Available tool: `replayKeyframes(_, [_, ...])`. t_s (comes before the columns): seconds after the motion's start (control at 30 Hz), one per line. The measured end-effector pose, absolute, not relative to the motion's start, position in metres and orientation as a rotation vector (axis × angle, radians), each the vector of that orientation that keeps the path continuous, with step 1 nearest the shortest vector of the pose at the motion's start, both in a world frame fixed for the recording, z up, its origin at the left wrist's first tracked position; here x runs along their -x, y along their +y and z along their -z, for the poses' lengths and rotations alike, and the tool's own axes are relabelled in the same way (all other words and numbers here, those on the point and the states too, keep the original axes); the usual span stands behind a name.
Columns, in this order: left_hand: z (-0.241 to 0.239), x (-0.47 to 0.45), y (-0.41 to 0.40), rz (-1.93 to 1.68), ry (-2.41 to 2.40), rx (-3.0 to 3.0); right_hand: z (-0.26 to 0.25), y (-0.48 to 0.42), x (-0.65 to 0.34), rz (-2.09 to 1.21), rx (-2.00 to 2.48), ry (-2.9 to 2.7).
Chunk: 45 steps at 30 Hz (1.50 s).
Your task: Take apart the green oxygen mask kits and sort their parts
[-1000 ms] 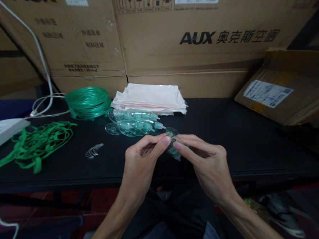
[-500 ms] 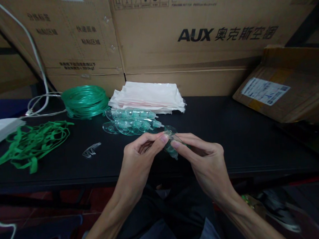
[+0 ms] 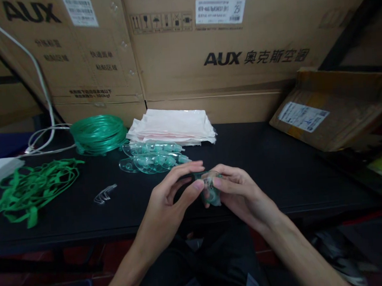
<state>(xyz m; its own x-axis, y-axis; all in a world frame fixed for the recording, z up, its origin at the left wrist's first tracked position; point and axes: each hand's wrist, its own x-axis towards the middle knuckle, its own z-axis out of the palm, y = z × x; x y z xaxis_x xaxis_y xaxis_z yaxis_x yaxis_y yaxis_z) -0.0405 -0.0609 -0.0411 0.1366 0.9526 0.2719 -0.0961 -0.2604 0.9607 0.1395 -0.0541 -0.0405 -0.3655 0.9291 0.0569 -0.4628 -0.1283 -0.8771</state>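
Observation:
A small clear green oxygen mask (image 3: 211, 195) is held up above the front part of the table, between both hands. My right hand (image 3: 242, 191) grips it from the right, thumb on its near face and fingers behind. From the left, my left hand (image 3: 171, 196) has its thumb against the mask's edge and its fingers arched over the top, loosely closed about it. Fingers hide part of the mask. Just behind my left hand lie several more oxygen masks (image 3: 156, 159), nested in rows.
White plastic bags (image 3: 173, 124) are stacked at the back beside coiled green tubing (image 3: 98, 133). Green elastic straps (image 3: 35, 187) lie tangled at left, near thin shiny strips (image 3: 105, 194). A cardboard box (image 3: 334, 112) stands at right; large cartons (image 3: 222, 80) line the back.
The held mask has turned between my hands and come slightly lower. My left fingers have lifted and spread away from it, with the thumb still touching. The camera view has tilted up.

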Motion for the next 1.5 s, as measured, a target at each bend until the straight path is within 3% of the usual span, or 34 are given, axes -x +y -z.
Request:
replayKeyframes(0.23, [0.039, 0.046, -0.062, -1.147, 0.945, -1.670, 0.039, -0.054, -0.139, -1.575, 0.757, -1.069])
replayKeyframes(0.47, [0.044, 0.043, -0.061, -1.255, 1.051, -1.654, 0.046, -0.053, -0.133, -1.349, 0.731, -1.285])
replayKeyframes(0.77, [0.056, 0.042, -0.057, -1.680, 1.094, -1.737, 0.041, -0.055, -0.142, -1.698, 0.570, -1.187])
replayKeyframes(0.97, [0.058, 0.041, -0.058, -1.739, 1.024, -2.083, 0.039, -0.058, -0.138, -1.746, 0.539, -1.229])
replayKeyframes(1.27, [0.059, 0.045, -0.061, -1.998, 1.089, -2.225, 0.055, -0.065, -0.127, -0.962, 0.672, -1.488])
replayKeyframes(1.5, [0.063, 0.043, -0.064, -2.000, 1.121, -2.287, 0.059, -0.070, -0.117, -0.316, 0.730, -1.691])
